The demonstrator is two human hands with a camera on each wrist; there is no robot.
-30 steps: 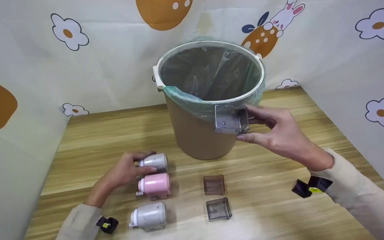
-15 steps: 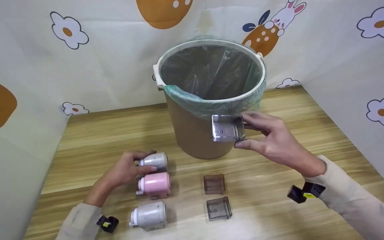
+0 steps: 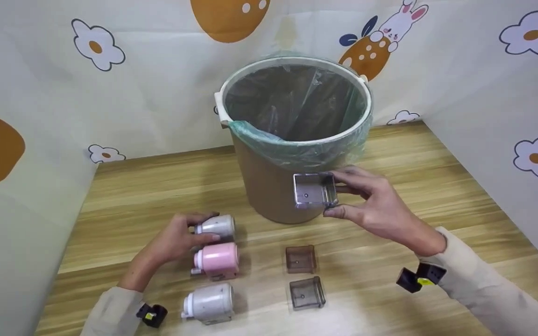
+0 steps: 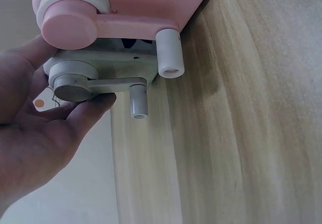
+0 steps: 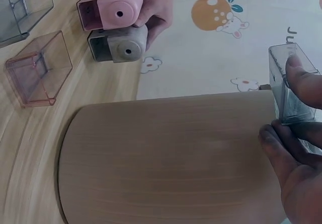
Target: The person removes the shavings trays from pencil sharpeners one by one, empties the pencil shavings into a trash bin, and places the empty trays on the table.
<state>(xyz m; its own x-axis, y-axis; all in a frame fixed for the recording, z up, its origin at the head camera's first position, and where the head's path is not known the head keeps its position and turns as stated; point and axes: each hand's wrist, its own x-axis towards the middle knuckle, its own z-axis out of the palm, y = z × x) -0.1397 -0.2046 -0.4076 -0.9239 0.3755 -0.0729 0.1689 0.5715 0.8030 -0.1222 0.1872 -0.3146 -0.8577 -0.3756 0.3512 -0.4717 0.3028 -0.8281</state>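
My left hand (image 3: pixel 173 240) grips the farthest of three crank pencil sharpeners, a grey one (image 3: pixel 220 226), its thumb on the near side. Beside it lies a pink pencil sharpener (image 3: pixel 217 259), and nearest me another grey pencil sharpener (image 3: pixel 209 302). The left wrist view shows the pink sharpener's white crank knob (image 4: pixel 170 53). My right hand (image 3: pixel 374 205) pinches a clear shavings drawer (image 3: pixel 315 190) by its right end, in the air before the bin, its open side facing me. Two more drawers, one brownish (image 3: pixel 300 259) and one smoky grey (image 3: pixel 306 293), rest on the table.
A brown bin (image 3: pixel 273 186) with a white rim and a green liner bag (image 3: pixel 269 147) stands at the back middle of the wooden table (image 3: pixel 147 186). Patterned cloth walls (image 3: pixel 157 93) close in the back and sides.
My right hand has come down and slightly left with the clear drawer, away from the bin's rim. The left hand and its grey sharpener have stayed put.
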